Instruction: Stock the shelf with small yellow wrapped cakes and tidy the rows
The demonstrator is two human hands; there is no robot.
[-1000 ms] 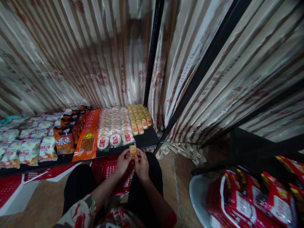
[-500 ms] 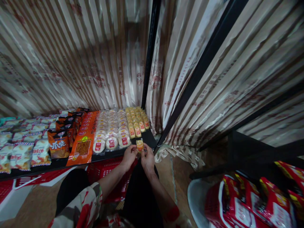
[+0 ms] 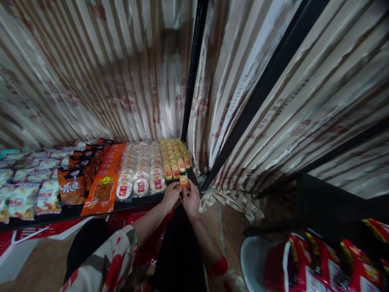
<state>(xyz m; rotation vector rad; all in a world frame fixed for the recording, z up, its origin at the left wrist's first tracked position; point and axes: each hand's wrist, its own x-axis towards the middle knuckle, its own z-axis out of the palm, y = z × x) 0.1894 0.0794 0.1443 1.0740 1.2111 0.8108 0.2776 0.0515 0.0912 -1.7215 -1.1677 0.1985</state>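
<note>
Both of my hands pinch one small yellow snack packet (image 3: 183, 181) over the front right corner of a low black shelf (image 3: 142, 201). My left hand (image 3: 171, 196) grips its left edge, and my right hand (image 3: 191, 200) grips its right edge, fingers closed. The packet sits just in front of the rows of matching yellow packets (image 3: 174, 158) at the shelf's right end.
The shelf also carries round white cakes (image 3: 140, 170), a long orange packet (image 3: 105, 182), dark orange bags (image 3: 72, 187) and pale snack bags (image 3: 24, 194). A red basket (image 3: 133, 217) lies under it. Striped curtains hang behind a black post (image 3: 191, 73). Red packets (image 3: 328, 263) lie at the lower right.
Both hands have carried the yellow packet forward and to the right, from above my lap to the shelf's front right corner. The camera has shifted a little.
</note>
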